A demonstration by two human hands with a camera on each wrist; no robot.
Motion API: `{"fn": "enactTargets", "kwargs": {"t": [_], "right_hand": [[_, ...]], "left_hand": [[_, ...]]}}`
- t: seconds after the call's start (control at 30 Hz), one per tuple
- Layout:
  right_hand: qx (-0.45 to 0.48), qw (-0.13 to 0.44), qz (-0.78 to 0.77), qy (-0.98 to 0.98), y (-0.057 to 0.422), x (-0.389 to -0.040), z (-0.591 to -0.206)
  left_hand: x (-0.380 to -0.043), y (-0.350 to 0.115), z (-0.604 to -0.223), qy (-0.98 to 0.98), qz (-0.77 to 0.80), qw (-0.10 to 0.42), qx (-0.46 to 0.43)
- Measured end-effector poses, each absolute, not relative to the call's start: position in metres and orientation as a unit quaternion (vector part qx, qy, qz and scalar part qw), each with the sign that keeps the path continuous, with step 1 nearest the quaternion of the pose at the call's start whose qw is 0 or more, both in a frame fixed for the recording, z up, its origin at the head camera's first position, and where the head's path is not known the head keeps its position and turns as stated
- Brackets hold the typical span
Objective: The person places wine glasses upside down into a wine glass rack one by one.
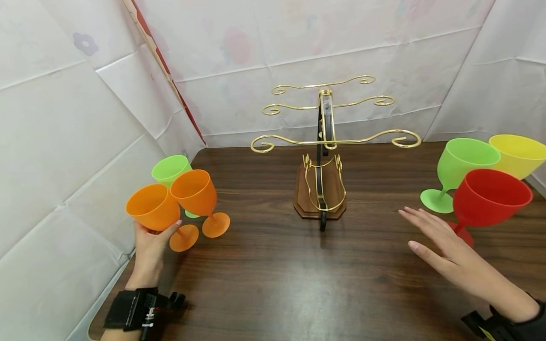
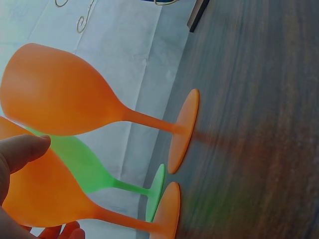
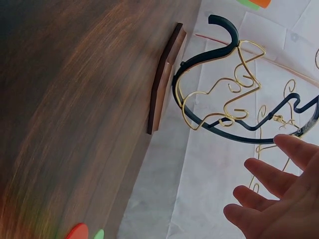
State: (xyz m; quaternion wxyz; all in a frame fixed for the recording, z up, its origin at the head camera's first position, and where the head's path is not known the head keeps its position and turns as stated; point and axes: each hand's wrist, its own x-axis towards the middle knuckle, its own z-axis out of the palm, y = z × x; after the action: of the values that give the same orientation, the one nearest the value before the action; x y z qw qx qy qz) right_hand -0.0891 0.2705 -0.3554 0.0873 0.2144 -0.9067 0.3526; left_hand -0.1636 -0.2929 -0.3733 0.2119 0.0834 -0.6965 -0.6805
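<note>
At the left, my left hand [image 1: 147,248] grips an orange goblet [image 1: 151,210] by the lower bowl, thumb on the near side. In the left wrist view that thumb [image 2: 27,149] lies against the bowl, and the other fingertips show beneath it. Close by stand a second orange goblet [image 1: 197,195] and a green goblet [image 1: 169,171], the green one partly hidden. Over on the right, my right hand [image 1: 452,253] is spread with straight fingers, holding nothing. It overlaps the foot of a red goblet [image 1: 490,201] in the head view.
A gold and black scrollwork rack on a wooden base [image 1: 304,201] stands at the middle back of the brown table [image 1: 273,279]. Behind the red goblet are another green goblet [image 1: 458,166] and a yellow goblet [image 1: 518,156]. White sheeting [image 1: 222,104] hangs behind and to the left.
</note>
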Motion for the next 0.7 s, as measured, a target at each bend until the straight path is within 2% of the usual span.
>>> {"fn": "enactTargets", "kwargs": {"t": [0.23,0.7], "right_hand": [[0.223,0.084,0.366,-0.9,0.273,-0.091,-0.356],[0.222,0.083,0.367,-0.899,0.273,-0.091,-0.358]], "left_hand": [[-0.163,-0.295,-0.365,-0.689,-0.682,0.223,0.101],[-0.157,-0.292,-0.352,-0.674,-0.692,0.245,0.08]]}}
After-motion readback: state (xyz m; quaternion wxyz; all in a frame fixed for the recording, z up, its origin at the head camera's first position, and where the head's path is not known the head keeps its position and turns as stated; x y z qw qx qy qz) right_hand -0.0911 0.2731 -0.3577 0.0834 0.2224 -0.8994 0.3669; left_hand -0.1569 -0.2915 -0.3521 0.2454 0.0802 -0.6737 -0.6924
